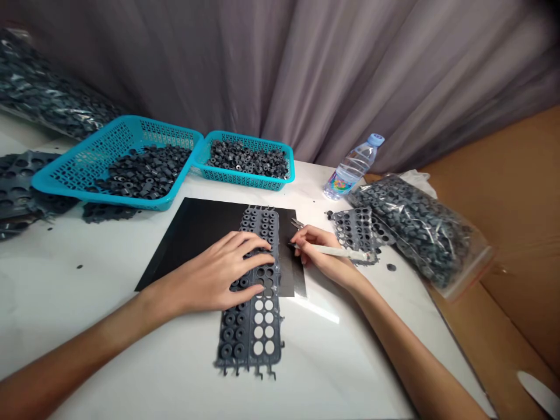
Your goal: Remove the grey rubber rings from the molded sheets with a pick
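Note:
A dark grey moulded rubber sheet (247, 344) lies lengthwise in front of me, its upper part over a black mat (188, 233). Ring-shaped rubber pieces fill its left columns and the far end, while several holes at the near right are bare. My left hand (219, 265) rests flat across the sheet's middle with fingers spread. To the right of the sheet, my right hand (321, 251) is closed around a slim white-handled tool (339, 251), dark at its tip, whose exact kind I cannot make out. Split metal tips (297, 223) show just beyond those fingers.
Two blue baskets (175, 195) (245, 179) of loose rubber rings stand at the back. A water bottle (347, 169), a bag of rubber pieces (424, 227) and another holed sheet (354, 227) are at right. A large bag (48, 87) and more sheets (21, 181) lie left.

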{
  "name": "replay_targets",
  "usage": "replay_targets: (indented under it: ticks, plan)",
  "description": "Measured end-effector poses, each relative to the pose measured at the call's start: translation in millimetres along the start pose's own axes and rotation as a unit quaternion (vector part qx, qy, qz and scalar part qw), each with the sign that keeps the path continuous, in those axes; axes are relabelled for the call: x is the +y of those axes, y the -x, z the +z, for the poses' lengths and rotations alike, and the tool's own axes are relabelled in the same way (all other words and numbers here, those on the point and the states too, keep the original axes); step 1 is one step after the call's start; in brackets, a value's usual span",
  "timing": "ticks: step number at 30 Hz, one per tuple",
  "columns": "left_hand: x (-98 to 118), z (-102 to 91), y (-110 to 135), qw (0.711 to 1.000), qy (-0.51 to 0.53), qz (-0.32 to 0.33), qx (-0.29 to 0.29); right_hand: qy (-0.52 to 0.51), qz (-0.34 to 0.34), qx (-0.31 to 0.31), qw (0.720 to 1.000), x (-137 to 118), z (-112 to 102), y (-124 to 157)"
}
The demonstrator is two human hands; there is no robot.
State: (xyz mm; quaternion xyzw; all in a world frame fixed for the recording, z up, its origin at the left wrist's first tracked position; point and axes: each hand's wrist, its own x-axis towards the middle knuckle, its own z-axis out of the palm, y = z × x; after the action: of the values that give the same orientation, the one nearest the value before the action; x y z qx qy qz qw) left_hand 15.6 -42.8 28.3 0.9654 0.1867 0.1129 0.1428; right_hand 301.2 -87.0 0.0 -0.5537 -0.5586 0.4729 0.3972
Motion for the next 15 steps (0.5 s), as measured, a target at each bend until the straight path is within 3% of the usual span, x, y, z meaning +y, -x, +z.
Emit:
replay_targets:
  ticks: [5,10,15]
  plan:
    - [-0.2,4.8,-1.6,0.999,0.007,0.034,-0.038,0.015,-0.002,0.001,1.000,2.5,-0.1,0.8]
    - [-2.4,10.0,1.2,0.999,0.016,0.006,-0.037,0.017,-0.006,0.001,1.000,1.8,1.2,0.9]
    - [-2.6,1.1,1.0,0.998,0.044,-0.021,-0.035,0.020,-0.013,-0.005,1.000,0.2,3.4,1.6]
